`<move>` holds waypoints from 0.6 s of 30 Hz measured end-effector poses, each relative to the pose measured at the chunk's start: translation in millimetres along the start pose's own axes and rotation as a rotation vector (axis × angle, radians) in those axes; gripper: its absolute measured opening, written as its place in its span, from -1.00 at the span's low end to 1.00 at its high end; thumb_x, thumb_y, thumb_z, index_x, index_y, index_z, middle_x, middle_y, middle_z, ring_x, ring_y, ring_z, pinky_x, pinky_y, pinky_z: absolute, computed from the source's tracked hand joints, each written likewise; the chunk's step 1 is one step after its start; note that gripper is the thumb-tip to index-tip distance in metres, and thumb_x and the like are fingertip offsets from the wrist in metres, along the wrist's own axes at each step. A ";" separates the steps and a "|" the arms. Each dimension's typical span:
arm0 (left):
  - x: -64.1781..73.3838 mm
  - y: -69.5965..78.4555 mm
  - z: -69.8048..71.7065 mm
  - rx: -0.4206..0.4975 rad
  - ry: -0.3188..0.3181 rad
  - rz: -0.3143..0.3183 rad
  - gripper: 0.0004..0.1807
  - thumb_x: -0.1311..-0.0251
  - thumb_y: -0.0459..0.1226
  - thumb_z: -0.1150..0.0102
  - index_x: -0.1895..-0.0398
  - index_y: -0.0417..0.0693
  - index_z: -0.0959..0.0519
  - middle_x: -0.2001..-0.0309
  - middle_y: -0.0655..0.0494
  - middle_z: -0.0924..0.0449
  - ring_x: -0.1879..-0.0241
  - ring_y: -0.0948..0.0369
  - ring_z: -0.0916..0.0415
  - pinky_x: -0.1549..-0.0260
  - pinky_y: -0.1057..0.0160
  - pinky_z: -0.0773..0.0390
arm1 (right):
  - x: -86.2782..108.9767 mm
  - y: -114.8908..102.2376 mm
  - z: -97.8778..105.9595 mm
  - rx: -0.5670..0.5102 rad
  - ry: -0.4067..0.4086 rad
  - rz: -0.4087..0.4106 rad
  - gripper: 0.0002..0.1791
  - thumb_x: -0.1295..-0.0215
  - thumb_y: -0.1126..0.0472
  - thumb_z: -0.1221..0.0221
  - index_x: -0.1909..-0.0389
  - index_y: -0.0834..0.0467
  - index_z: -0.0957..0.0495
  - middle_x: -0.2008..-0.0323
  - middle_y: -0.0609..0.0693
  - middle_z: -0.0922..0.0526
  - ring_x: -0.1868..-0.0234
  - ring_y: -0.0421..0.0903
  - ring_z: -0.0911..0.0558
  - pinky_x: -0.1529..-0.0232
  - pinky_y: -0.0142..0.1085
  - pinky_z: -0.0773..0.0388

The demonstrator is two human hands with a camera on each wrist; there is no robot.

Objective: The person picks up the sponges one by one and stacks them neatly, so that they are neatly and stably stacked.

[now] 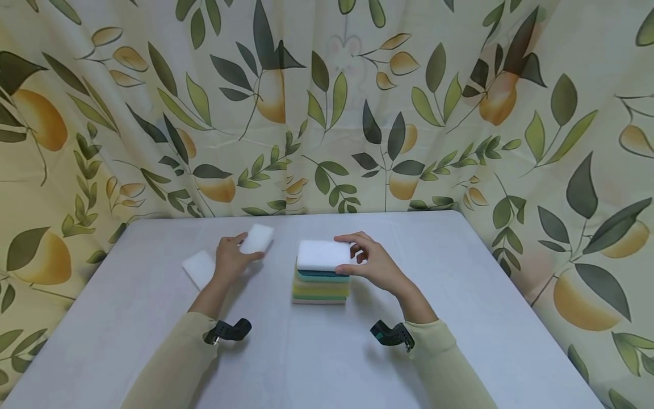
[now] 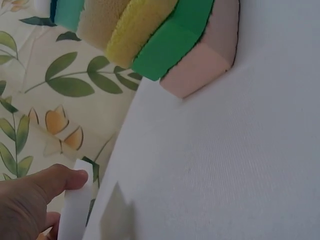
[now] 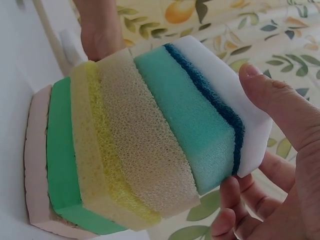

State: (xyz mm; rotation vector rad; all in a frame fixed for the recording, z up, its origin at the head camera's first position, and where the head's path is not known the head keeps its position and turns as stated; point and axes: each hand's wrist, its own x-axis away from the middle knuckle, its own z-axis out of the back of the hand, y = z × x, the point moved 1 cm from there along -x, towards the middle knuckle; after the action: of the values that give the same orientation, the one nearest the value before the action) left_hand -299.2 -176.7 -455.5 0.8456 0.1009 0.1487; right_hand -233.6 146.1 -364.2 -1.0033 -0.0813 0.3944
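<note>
A stack of sponges stands on the table, with a pink sponge [image 3: 37,160] lowest, then a green sponge [image 3: 62,145], yellow and beige layers, and a teal sponge [image 3: 175,110] with a dark blue scouring side. Topmost lies a white sponge [image 1: 319,254], pinched at its right end between the thumb and fingers of my right hand [image 1: 375,266]. To the left of the stack, my left hand [image 1: 231,261] holds another white sponge [image 1: 258,238] by its edges, tilted above the table. A further white sponge [image 1: 196,267] lies flat beside the left wrist, partly hidden by it.
The white-covered table [image 1: 327,358] reaches back to a curtain [image 1: 327,113] printed with fruit and leaves. Dark bands [image 1: 227,330] with wrist devices sit over both sleeves.
</note>
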 end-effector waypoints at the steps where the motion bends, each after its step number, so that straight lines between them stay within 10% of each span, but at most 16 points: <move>1: 0.2 0.2 -0.3 0.003 -0.002 -0.005 -0.11 -0.02 -0.16 -0.45 -0.40 -0.31 -0.29 -0.26 -0.39 -0.22 -0.24 -0.21 -0.22 -0.20 -0.15 -0.31 | -1.5 3.7 -0.9 -0.003 0.000 0.000 -0.35 -0.09 0.26 -0.43 -0.25 0.21 -0.49 -0.05 0.15 -0.47 0.08 0.15 -0.42 0.09 -0.16 -0.38; 10: 4.3 10.7 0.2 0.032 -0.023 0.008 -0.12 -0.02 -0.15 -0.45 -0.41 -0.24 -0.31 -0.29 -0.38 -0.21 -0.26 -0.21 -0.22 -0.20 -0.17 -0.31 | -13.0 34.4 -5.7 -0.011 0.008 0.020 -0.30 -0.04 0.14 -0.48 -0.27 0.03 -0.50 -0.05 0.04 -0.49 0.08 0.05 -0.43 0.11 -0.15 -0.39; 18: 7.6 26.6 5.6 0.024 -0.048 -0.013 -0.13 -0.05 -0.12 -0.42 -0.42 -0.20 -0.31 -0.31 -0.36 -0.23 -0.26 -0.20 -0.24 -0.20 -0.16 -0.32 | -5.7 15.3 -1.8 -0.010 0.003 0.011 -0.32 -0.06 0.24 -0.45 -0.27 0.17 -0.49 -0.05 0.12 -0.48 0.07 0.13 -0.42 0.11 -0.19 -0.37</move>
State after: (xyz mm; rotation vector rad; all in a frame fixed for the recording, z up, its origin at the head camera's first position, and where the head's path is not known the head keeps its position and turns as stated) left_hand -293.3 -162.1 -432.1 0.8716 0.0629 0.1146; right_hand -242.8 149.8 -377.3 -1.0141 -0.0752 0.4028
